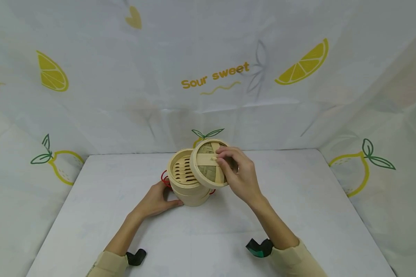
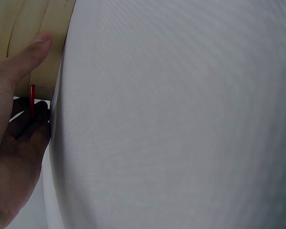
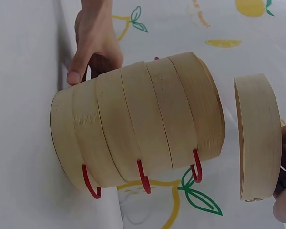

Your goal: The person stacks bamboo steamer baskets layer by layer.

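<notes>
A stack of round bamboo steamer baskets (image 1: 190, 192) stands on the table, its top basket uncovered and showing a slatted floor with slots. My left hand (image 1: 156, 200) holds the stack low on its left side, thumb in front; the left wrist view shows that thumb pressed on the bamboo wall and the fingers (image 2: 35, 126) near a red loop handle (image 2: 32, 100). My right hand (image 1: 244, 175) pinches the small knob of the woven bamboo lid (image 1: 202, 171) between thumb and fingers. In the right wrist view, a gap separates the lid (image 3: 260, 138) from the top basket (image 3: 200, 105).
Red loop handles (image 3: 144, 176) stick out from the sides of the stack. The white-covered table (image 1: 298, 200) meets a lemon-printed cloth backdrop (image 1: 124, 88) behind and at both sides. Dark straps (image 1: 260, 248) sit near both sleeve cuffs.
</notes>
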The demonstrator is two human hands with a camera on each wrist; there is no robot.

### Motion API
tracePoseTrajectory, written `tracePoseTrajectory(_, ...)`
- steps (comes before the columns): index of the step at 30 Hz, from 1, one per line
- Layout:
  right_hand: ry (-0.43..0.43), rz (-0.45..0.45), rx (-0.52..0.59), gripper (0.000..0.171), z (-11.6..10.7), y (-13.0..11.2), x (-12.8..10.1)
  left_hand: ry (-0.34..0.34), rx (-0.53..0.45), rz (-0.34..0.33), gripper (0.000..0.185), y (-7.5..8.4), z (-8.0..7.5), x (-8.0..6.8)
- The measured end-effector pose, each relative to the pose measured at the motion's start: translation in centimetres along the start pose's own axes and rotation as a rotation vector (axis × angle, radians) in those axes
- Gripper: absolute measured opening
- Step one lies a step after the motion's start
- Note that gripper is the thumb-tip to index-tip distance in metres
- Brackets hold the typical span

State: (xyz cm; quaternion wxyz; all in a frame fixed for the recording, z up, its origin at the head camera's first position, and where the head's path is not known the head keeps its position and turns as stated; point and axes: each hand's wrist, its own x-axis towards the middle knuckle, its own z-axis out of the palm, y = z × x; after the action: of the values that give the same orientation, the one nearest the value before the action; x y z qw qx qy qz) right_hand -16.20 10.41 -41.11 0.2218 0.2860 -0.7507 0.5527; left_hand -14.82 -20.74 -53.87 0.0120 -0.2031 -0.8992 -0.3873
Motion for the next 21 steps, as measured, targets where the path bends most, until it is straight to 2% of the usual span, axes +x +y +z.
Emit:
tracePoseTrajectory(12,0.003,-0.034,0.023,0.006,1.4,-0.3,0.9,0.006,0.013,-0.018,0.074,0.2,-0.1,0.0)
tracePoseTrajectory(21,-0.004,-0.044,0.020,0.006,2.5,-0.1,0.9,0.003,0.005,-0.008,0.074,0.2,-0.1,0.0)
